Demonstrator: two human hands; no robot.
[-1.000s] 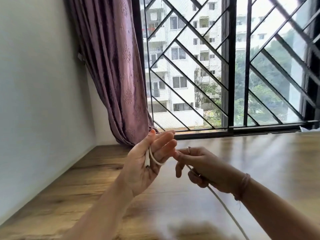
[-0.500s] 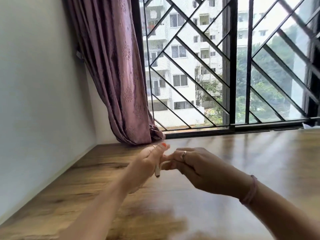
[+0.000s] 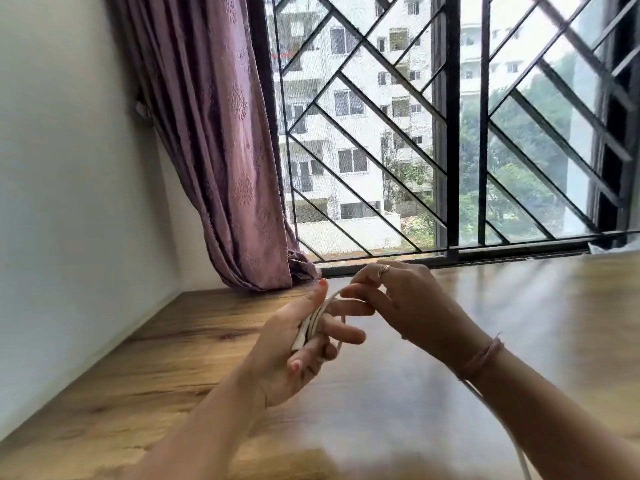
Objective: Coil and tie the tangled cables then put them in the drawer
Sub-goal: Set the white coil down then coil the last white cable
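A thin white cable (image 3: pixel 313 322) is looped around the fingers of my left hand (image 3: pixel 294 348), which is held palm-up above the wooden table and grips the loops and the plug end under its thumb. My right hand (image 3: pixel 398 303) is just right of it, pinching the cable where it arcs over the left fingers. The loose length of the cable runs under my right forearm and leaves the view at the bottom right. No drawer is in view.
The wooden table (image 3: pixel 519 323) stretches to a barred window (image 3: pixel 450 133) at the back. A purple curtain (image 3: pixel 221 150) hangs at the back left beside a white wall (image 3: pixel 69 202). Something white (image 3: pixel 613 245) lies at the far right edge.
My left hand has turned palm-up and now has more turns of cable around its fingers. My right hand has carried the cable over the top of the left fingers.
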